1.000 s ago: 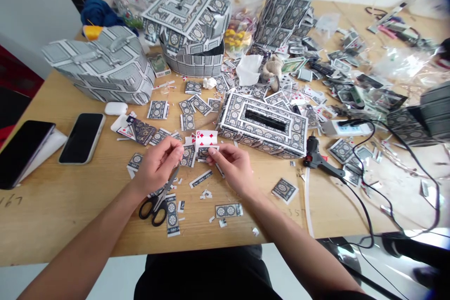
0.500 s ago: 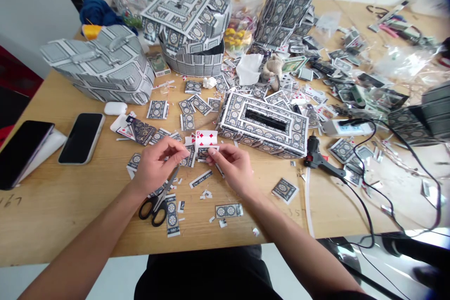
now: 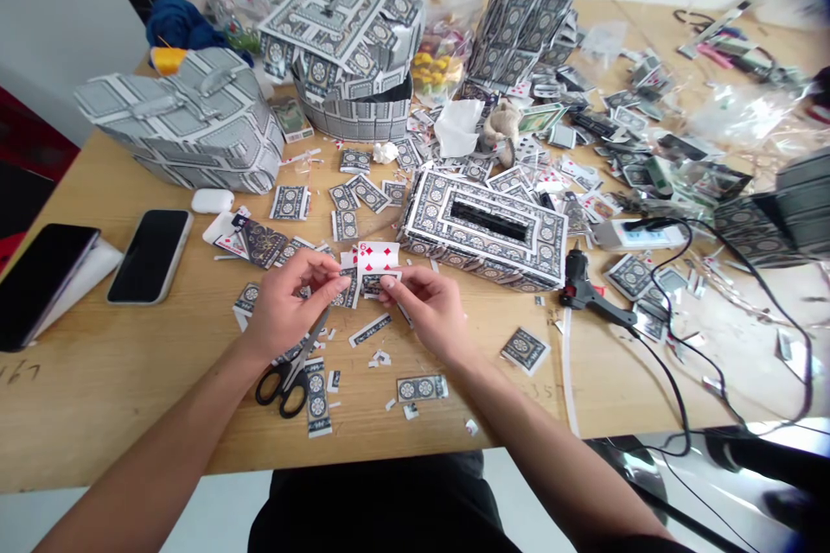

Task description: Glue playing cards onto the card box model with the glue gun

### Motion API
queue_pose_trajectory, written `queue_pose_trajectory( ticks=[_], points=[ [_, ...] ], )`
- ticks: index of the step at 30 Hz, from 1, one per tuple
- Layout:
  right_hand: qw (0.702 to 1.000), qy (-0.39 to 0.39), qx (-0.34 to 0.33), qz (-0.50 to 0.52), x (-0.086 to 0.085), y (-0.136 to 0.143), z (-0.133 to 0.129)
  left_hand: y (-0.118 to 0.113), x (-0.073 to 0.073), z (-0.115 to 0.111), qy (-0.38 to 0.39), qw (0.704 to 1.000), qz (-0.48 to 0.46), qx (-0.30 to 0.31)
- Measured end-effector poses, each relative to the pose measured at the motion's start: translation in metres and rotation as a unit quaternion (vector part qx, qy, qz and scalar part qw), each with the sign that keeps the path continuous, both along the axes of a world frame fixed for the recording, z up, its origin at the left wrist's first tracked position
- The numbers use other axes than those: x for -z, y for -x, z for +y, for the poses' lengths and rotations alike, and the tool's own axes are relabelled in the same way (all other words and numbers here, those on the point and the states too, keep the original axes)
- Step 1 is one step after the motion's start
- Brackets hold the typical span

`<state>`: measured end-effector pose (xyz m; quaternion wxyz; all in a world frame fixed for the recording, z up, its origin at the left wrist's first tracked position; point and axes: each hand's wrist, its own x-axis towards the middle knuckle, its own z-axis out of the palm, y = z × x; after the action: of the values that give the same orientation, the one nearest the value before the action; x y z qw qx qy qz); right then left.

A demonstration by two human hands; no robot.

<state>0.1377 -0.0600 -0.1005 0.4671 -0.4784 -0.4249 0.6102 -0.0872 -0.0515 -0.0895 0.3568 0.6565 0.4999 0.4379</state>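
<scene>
My right hand (image 3: 431, 311) pinches a playing card (image 3: 378, 256) between thumb and fingers. Its red six-of-diamonds face stands upward, and a dark patterned piece shows at its lower edge. Just left of it, my left hand (image 3: 291, 307) has thumb and forefinger drawn together; whatever they hold, if anything, is too small to make out. Below the left hand lies a pair of black-handled scissors (image 3: 293, 371). Cut card strips, such as one with two round motifs (image 3: 423, 388), and small scraps are scattered between my forearms.
Behind my hands stands a card-covered box with a slot (image 3: 483, 225). A black glue gun (image 3: 587, 289) with a cord rests to its right, near a power strip (image 3: 639, 235). Card-built baskets (image 3: 188, 125), loose cards and plastic bags fill the back. Two phones (image 3: 150, 256) lie left.
Both hands stay almost in place, with the card still in my right hand. The left fingertips have loosened very slightly. The whole view has shifted a little.
</scene>
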Motion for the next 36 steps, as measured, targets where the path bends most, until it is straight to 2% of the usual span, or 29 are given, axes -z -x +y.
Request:
queue_pose_trajectory(
  ticks=[4, 8, 12, 22, 27, 31, 36],
  points=[
    [1.0, 0.001, 0.002, 0.005, 0.0014, 0.0011, 0.0004, 0.0021, 0.0033, -0.0004, -0.017, 0.999, 0.047, 0.009],
    [1.0, 0.009, -0.005, 0.016, 0.0025, 0.0014, -0.0004, 0.0037, 0.0061, -0.0021, -0.071, 0.991, 0.106, 0.027],
    [1.0, 0.012, -0.011, 0.02, 0.0023, 0.0011, -0.0012, 0.0034, 0.0056, -0.0033, -0.09, 0.988, 0.119, 0.046],
    [0.999, -0.011, -0.037, 0.012, -0.0022, 0.0003, -0.0027, 0.0018, -0.0013, -0.0006, -0.068, 0.988, 0.124, 0.057],
    [0.999, -0.013, -0.03, 0.004, 0.0015, 0.0019, -0.0037, 0.0028, -0.0005, 0.0004, -0.063, 0.986, 0.136, 0.074],
    [0.999, -0.019, -0.032, 0.028, -0.0021, 0.0024, -0.0056, 0.0027, 0.0001, 0.0009, -0.065, 0.984, 0.14, 0.089],
    [0.998, 0.007, -0.033, 0.046, -0.0015, 0.0044, -0.0067, 0.0008, -0.0031, -0.0007, -0.042, 0.986, 0.13, 0.096]
  ],
)
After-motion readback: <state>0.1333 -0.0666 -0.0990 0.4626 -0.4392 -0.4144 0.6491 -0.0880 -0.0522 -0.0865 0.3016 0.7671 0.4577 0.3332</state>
